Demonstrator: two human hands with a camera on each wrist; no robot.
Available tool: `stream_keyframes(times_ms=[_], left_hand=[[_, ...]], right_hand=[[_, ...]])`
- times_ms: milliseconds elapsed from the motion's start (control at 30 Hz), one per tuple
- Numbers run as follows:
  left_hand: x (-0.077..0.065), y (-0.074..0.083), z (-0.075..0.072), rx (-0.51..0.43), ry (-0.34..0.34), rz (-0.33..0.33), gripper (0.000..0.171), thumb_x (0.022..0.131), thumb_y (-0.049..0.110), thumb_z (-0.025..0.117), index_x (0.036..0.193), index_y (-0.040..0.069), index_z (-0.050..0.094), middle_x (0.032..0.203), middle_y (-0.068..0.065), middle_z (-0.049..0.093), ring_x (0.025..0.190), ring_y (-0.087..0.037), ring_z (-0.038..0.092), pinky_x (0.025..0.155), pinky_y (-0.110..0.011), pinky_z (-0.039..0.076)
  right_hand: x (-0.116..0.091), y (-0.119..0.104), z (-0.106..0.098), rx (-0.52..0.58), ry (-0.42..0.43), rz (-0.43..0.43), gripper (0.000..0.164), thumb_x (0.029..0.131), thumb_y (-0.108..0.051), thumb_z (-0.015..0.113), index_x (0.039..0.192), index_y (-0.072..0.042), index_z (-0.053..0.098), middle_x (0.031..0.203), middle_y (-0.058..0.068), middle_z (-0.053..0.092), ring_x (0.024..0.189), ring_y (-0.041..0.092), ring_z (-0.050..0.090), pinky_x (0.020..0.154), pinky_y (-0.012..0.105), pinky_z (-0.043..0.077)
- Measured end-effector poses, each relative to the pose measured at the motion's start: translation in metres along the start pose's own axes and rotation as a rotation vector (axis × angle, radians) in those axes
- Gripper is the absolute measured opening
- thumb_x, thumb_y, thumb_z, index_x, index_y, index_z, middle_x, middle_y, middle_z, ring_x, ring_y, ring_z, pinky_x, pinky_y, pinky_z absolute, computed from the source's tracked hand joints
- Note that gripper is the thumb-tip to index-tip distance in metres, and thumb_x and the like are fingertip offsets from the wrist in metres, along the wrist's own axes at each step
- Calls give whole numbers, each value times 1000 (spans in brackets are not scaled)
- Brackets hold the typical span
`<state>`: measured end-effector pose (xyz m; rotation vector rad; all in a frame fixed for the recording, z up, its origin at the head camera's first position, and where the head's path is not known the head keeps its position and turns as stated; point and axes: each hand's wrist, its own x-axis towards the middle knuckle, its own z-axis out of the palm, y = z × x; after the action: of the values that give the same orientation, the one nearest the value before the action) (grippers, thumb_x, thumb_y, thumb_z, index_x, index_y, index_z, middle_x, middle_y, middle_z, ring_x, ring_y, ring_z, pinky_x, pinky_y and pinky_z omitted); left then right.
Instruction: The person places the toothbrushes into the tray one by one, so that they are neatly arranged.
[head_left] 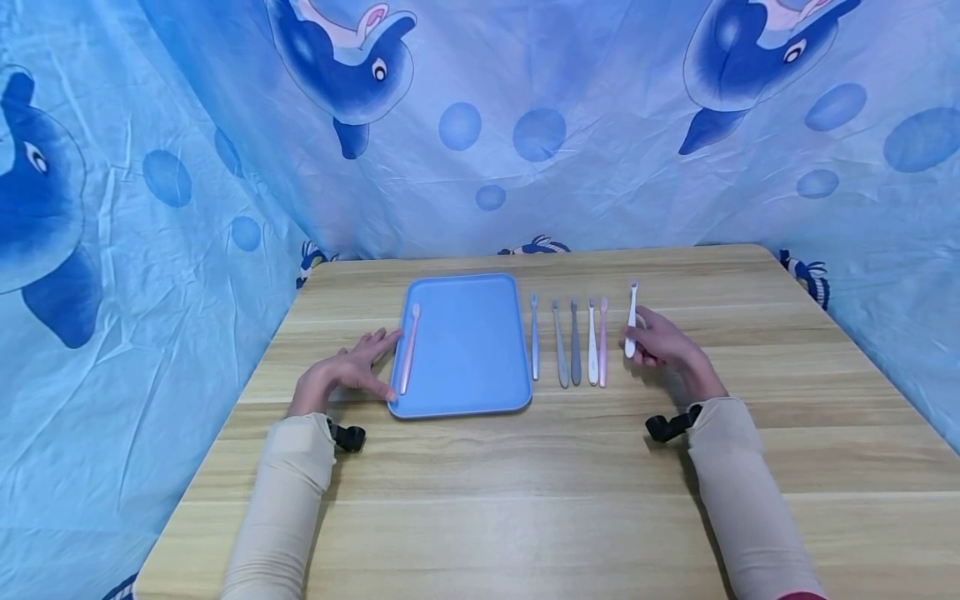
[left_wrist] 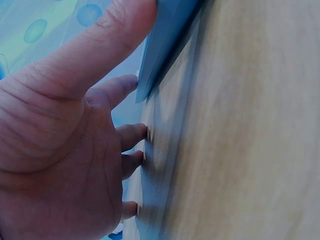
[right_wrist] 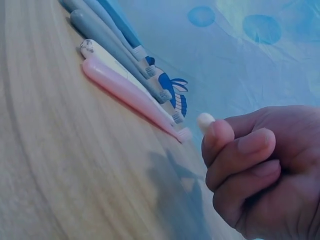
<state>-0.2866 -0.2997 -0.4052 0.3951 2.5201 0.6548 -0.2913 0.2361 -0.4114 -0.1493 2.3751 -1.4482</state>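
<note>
My right hand [head_left: 663, 340] pinches a white toothbrush [head_left: 632, 321] by its handle, with the bristle end pointing away. In the right wrist view only the handle's rounded end shows past the curled fingers, and the hand is raised off the tabletop. Spread fingers of my left hand [head_left: 352, 369] touch the left edge of a blue tray [head_left: 472, 350]. On that tray, near its left side, lies a pink toothbrush [head_left: 409, 350]. The nearest toothbrush to the right hand is another pink toothbrush [head_left: 603, 343], beside a white-handled toothbrush [head_left: 592, 346].
Right of the tray, a blue toothbrush [head_left: 535, 340], a light grey toothbrush [head_left: 560, 346] and a dark grey toothbrush [head_left: 575, 343] continue the row on the wooden table [head_left: 487, 500]. A blue dolphin-print cloth [head_left: 600, 200] hangs behind the table's far edge.
</note>
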Motion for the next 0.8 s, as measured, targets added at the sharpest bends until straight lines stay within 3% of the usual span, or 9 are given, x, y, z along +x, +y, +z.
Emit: stream_keyframes(times_ms=[167, 400, 800], left_hand=[[0, 0, 1, 1, 1, -1, 129, 70, 51, 88, 163, 20, 3, 168, -24, -9, 154, -48, -14, 117, -76, -8], [-2, 1, 2, 4, 9, 8, 130, 69, 51, 88, 163, 19, 4, 168, -25, -8, 154, -49, -13, 117, -77, -6], [-1, 0, 3, 1, 9, 6, 130, 69, 51, 88, 163, 19, 4, 168, -23, -9, 154, -48, -15, 117, -76, -7]], right_hand=[[0, -1, 0, 92, -3, -50, 43, 108, -16, 36, 143, 6, 24, 53, -9, 52, 41, 2, 42, 40, 18, 33], [1, -5, 2, 157, -16, -47, 67, 109, -22, 37, 161, -5, -2, 53, -10, 53, 41, 1, 41, 40, 18, 34], [2, -11, 8, 179, -8, -66, 68, 109, -22, 37, 161, -6, -4, 52, -10, 53, 40, 2, 42, 40, 18, 35]])
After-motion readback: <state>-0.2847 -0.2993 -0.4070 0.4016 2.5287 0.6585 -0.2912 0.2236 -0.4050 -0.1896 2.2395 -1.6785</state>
